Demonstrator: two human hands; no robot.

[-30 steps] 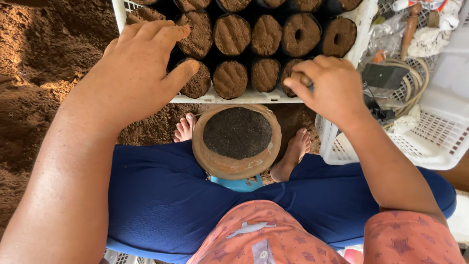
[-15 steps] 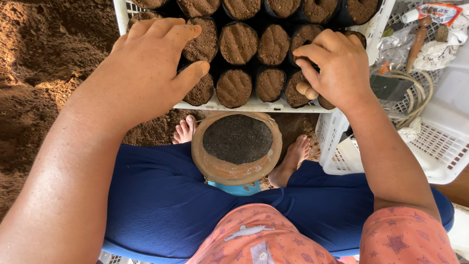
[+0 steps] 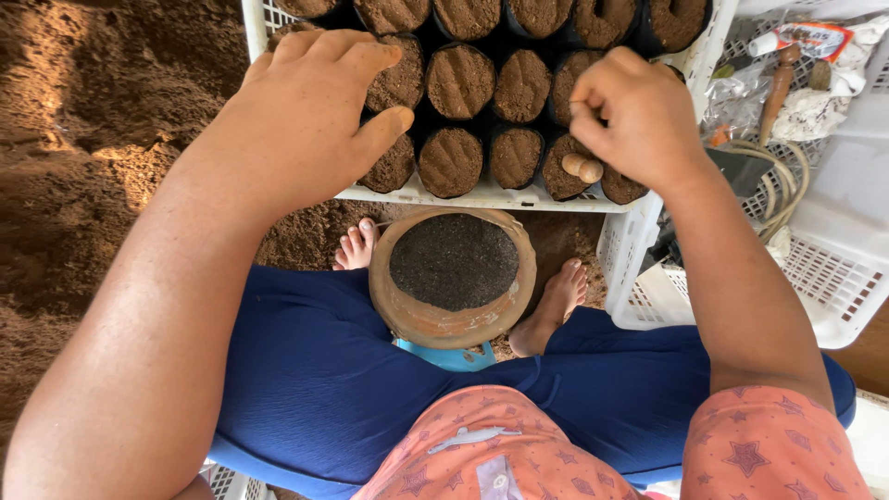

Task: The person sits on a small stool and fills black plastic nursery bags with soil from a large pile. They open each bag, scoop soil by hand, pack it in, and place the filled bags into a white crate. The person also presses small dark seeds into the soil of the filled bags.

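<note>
My left hand (image 3: 306, 120) lies flat with its fingers apart on soil-filled black pots (image 3: 458, 79) at the left of a white crate (image 3: 482, 196); it holds nothing. My right hand (image 3: 639, 120) hovers over the pots at the crate's right front corner. Its fingers are curled and pinched together, with rounded tips (image 3: 583, 168) pointing down at one pot. Whether it holds anything small is hidden. A round clay-coloured bowl (image 3: 444, 324) of dark fine soil sits between my bare feet, just in front of the crate.
Loose brown soil (image 3: 102, 139) covers the ground on the left. On the right, a second white basket (image 3: 815, 278) holds a wooden-handled tool (image 3: 776, 88), hose or cord and plastic bags. My crossed legs in blue trousers (image 3: 306, 370) fill the foreground.
My right hand has moved from the crate's front rim up onto the front-right pots and pinched its fingers. My left hand stays on the left pots.
</note>
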